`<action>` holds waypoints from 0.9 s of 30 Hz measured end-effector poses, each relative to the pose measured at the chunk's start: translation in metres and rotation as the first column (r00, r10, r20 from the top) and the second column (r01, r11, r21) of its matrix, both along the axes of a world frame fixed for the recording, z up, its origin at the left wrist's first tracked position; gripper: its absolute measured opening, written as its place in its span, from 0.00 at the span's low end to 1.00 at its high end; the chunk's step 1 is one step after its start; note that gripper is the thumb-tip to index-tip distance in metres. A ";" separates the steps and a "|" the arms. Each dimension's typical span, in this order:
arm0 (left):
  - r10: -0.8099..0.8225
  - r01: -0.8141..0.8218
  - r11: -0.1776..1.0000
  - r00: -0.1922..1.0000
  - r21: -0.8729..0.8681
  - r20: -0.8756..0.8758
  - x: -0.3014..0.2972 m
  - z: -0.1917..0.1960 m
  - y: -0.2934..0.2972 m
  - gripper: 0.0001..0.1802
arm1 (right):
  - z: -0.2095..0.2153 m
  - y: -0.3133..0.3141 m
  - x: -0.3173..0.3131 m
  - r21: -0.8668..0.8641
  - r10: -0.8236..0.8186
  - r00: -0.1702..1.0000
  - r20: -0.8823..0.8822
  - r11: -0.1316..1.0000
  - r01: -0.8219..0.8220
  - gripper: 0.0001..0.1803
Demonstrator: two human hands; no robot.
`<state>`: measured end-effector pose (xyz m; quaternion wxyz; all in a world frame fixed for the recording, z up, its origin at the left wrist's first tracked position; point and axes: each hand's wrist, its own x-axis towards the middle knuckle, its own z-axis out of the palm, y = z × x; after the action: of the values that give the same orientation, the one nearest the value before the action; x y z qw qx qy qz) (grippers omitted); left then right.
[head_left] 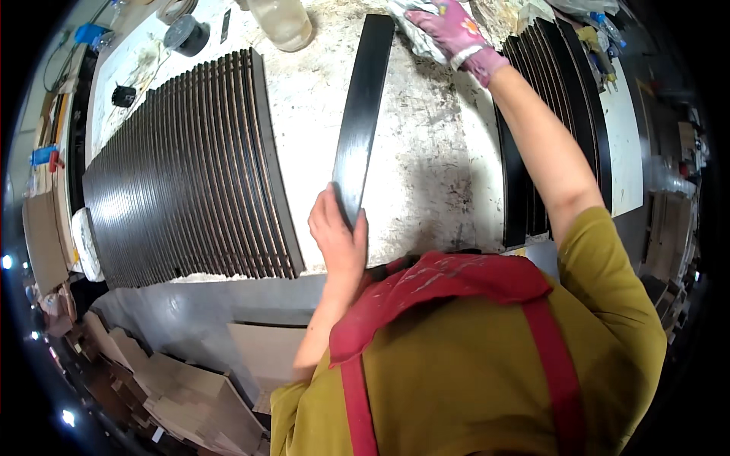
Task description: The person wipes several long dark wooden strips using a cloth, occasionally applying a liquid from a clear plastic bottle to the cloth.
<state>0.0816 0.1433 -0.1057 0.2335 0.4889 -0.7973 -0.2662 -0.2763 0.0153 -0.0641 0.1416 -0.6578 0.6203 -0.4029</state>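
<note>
My bare left hand grips the near end of a long black slat, thumb on one edge and fingers on the other. The slat lies lengthwise on a white, stained worktable, its far end pointing away from me. My right hand, in a pink glove with a flower pattern, reaches to the far side of the table. Its fingers close over a crumpled white cloth, just right of the slat's far end. Part of the cloth is hidden under the glove.
To the left lies a wide row of black slats packed side by side. More black slats are on the right, partly behind my arm. At the back stand a cloudy plastic container and a dark round tub. Cardboard stands below left.
</note>
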 end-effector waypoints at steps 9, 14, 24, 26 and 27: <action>0.863 0.564 0.110 0.353 0.818 -0.360 0.026 0.043 0.023 0.27 | 0.033 0.131 0.186 -0.053 0.258 0.925 -0.278 0.958 -0.283 0.19; 0.928 0.768 -0.055 0.276 0.638 -0.251 0.066 0.019 0.045 0.23 | -0.009 0.085 0.194 0.021 0.391 0.869 -0.304 0.914 -0.404 0.08; 0.916 0.646 -0.062 0.340 0.761 -0.213 0.110 0.038 0.056 0.26 | -0.007 -0.060 0.078 0.412 -0.253 0.955 -0.153 0.863 0.294 0.18; 0.909 0.684 -0.092 0.354 0.724 -0.219 0.111 0.040 0.051 0.27 | -0.017 -0.041 0.063 0.222 -0.472 0.878 -0.076 0.851 0.476 0.24; 0.901 0.639 -0.128 0.394 0.759 -0.179 0.108 0.049 0.047 0.27 | -0.015 -0.024 0.071 0.338 -0.461 0.880 0.117 0.852 0.401 0.25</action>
<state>0.1893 0.1899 -0.0565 0.1976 0.3577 0.0793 -0.9092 -0.2053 -0.0088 -0.0795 0.2062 -0.4293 0.7899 -0.3863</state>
